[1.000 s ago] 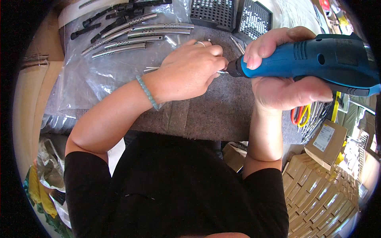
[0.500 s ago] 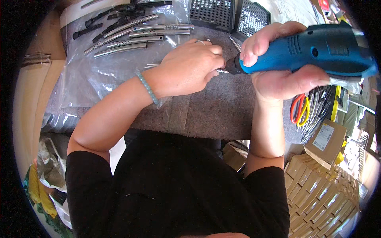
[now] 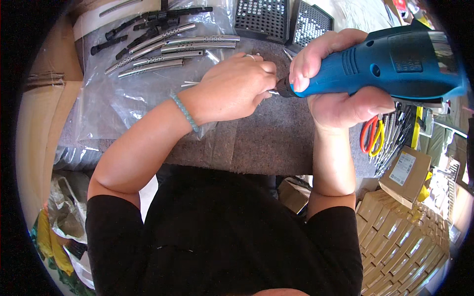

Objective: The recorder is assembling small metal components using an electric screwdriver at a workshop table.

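My right hand [image 3: 335,109] grips a blue electric screwdriver [image 3: 365,66], held level with its dark nose pointing left. Against that nose, my left hand [image 3: 236,88] is closed, its fingertips pinching a small metallic piece mostly hidden by the fingers. Beyond my left wrist, several perforated, slightly curved metal tubes [image 3: 173,61] lie on a clear plastic bag [image 3: 118,101]. Black rod-like parts [image 3: 153,24] rest behind them. Short pale sticks [image 3: 189,84] show beside the left wrist.
Two black hole trays, one [image 3: 261,22] beside the other [image 3: 311,27], hold small shiny pieces at the back of the grey mat [image 3: 276,143]. Red-and-yellow-handled pliers [image 3: 373,135] sit among thin tools at right. A cardboard box [image 3: 405,172] and stacked brown cartons [image 3: 395,241] stand lower right.
The screwdriver and my right hand have shifted slightly left. My left hand keeps its pinch beside the nose of the screwdriver.
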Motion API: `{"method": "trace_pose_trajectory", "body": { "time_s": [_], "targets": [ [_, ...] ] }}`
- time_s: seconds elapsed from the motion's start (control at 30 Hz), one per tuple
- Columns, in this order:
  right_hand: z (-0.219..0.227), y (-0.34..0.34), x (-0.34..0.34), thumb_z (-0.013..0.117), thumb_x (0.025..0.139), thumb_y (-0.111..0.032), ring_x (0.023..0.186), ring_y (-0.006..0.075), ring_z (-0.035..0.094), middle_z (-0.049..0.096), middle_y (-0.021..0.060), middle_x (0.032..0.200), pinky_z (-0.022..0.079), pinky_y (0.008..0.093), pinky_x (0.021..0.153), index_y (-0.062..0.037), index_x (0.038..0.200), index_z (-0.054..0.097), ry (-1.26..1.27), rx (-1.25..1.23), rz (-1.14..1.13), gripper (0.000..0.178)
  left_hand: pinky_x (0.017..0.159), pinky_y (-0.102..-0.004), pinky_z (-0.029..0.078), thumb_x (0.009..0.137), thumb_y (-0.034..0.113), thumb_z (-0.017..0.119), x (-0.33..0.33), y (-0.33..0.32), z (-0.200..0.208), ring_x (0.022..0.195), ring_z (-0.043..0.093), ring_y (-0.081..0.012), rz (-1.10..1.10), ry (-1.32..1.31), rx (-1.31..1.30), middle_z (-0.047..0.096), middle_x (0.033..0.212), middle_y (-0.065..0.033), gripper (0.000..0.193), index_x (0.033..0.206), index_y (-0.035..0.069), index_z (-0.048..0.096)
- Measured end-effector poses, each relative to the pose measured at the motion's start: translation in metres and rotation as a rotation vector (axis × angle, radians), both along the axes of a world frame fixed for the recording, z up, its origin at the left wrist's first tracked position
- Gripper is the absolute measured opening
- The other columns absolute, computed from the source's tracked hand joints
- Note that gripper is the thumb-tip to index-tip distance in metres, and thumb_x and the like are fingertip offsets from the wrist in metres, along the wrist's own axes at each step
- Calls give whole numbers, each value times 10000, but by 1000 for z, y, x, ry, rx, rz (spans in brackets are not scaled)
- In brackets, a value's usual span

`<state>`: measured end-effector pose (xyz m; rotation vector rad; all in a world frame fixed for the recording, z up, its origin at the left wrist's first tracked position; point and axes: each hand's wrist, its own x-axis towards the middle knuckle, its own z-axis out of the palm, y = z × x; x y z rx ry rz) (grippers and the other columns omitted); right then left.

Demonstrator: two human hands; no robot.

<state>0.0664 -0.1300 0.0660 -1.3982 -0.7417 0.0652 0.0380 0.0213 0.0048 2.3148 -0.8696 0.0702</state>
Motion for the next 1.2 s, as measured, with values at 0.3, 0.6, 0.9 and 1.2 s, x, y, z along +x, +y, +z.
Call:
{"method": "trace_pose_trajectory", "body": {
  "time_s": [0.3, 0.6, 0.9, 1.2],
  "targets": [
    [10, 4, 13, 476, 680, -796, 497, 169, 500, 506, 85, 681, 427, 281, 451, -49, 1125, 412, 78, 166, 14, 871, 792, -392, 416, 719, 91, 598, -6, -1, -2, 902, 551, -255, 9, -27, -23, 576, 863, -77, 101, 811, 58, 622],
    [19, 50, 102, 491, 796, -649, 491, 209, 526, 530, 126, 642, 446, 297, 457, -8, 948, 425, -219, 200, -369, 663, 794, -368, 420, 715, 60, 624, -7, 3, 4, 900, 529, -225, -6, 10, 38, 540, 882, -37, 225, 939, 83, 621],
    [4, 70, 112, 491, 792, -645, 484, 207, 531, 527, 137, 649, 441, 294, 439, -2, 924, 428, -169, 194, -372, 659, 772, -346, 418, 724, 95, 618, -3, 3, 4, 897, 529, -208, -6, 4, 57, 533, 880, -33, 216, 940, 87, 624],
    [-2, 70, 108, 482, 802, -637, 482, 204, 529, 520, 135, 649, 438, 290, 442, 2, 921, 425, -199, 174, -351, 653, 757, -352, 417, 710, 89, 621, -6, 3, 4, 899, 524, -211, -16, 21, 65, 526, 883, -39, 227, 937, 81, 618]
  ]
}}
